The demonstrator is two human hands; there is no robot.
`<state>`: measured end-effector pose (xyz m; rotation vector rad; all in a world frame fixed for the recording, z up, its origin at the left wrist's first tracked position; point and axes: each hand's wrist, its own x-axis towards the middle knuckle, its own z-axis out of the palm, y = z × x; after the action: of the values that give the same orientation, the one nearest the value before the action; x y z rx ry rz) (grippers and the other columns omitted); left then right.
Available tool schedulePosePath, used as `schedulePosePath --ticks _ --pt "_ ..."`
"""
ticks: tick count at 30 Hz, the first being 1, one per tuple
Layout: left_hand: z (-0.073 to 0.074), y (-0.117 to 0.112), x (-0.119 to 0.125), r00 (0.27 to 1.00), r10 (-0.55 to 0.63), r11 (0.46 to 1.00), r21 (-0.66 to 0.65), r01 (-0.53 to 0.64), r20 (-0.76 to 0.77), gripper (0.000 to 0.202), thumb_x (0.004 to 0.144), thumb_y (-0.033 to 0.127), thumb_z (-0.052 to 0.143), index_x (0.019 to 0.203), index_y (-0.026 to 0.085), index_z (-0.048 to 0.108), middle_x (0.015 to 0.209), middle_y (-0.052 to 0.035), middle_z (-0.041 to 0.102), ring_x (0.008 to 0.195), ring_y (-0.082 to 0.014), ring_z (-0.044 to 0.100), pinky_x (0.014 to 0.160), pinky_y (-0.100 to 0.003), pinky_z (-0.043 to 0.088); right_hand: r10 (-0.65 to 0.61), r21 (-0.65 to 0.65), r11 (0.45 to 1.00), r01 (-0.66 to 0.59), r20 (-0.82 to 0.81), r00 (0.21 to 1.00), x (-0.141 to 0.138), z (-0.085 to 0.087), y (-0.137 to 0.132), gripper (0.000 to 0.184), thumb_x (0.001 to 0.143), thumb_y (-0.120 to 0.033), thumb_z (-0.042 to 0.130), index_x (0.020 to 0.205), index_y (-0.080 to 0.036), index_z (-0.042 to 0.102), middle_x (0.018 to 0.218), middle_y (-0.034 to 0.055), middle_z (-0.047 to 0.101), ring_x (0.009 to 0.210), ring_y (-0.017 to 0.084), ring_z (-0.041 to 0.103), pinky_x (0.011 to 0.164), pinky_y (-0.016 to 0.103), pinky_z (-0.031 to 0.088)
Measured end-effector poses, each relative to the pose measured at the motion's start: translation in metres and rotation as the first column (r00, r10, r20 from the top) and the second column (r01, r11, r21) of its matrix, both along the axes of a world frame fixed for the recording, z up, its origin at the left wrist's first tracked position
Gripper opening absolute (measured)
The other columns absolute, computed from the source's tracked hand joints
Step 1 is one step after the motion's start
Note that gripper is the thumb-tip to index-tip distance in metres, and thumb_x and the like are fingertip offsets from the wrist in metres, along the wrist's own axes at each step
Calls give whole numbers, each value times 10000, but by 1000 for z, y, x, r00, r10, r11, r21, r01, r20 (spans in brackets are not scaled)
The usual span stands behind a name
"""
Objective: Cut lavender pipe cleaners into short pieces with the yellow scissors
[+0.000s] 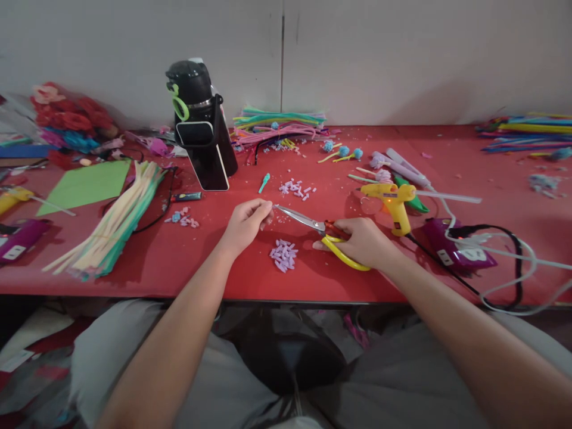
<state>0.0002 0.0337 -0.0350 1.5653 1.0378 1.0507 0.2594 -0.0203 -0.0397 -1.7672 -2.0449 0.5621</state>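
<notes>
Hands [246, 223] and forearms [196, 307] are bare, the trousers [379, 369] grey.

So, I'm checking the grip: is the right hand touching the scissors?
Touching. The head view shows the right hand gripping the scissors by the red and yellow handles.

Room between the bottle [220, 136] and glue gun [395, 205] — both obstacles.

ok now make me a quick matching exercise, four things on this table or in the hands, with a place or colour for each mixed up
1. scissors
2. left hand
3. bottle
4. flat sheet

A. light green
B. at the scissors' tip
C. held in the right hand
D. mostly black

Pairs: 1-C; 2-B; 3-D; 4-A
</notes>
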Motion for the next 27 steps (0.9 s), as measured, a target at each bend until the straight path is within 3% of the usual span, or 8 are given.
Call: schedulePosePath --ticks 9,27 --pt "0 -1 2 1000 7 1000 3 -7 -22 342 913 355 521 623 174 517 591 6 500 543 -93 464 514 -223 361 -36 -14 999 35 -32 999 -1 0 -2 635 646 -792 654 579 -211 408 538 -38 401 536 108 348 495 269 246" --pt "-1 0 2 999 -15 1000 9 15 -30 359 930 380 510 632 179 507 585 10 486 537 -96 455 520 -230 356 -3 34 999 3 -4 1000 0 -2 -1 676 636 -811 648 552 -214 342 513 -44 374 511 96 300 481 267 208"
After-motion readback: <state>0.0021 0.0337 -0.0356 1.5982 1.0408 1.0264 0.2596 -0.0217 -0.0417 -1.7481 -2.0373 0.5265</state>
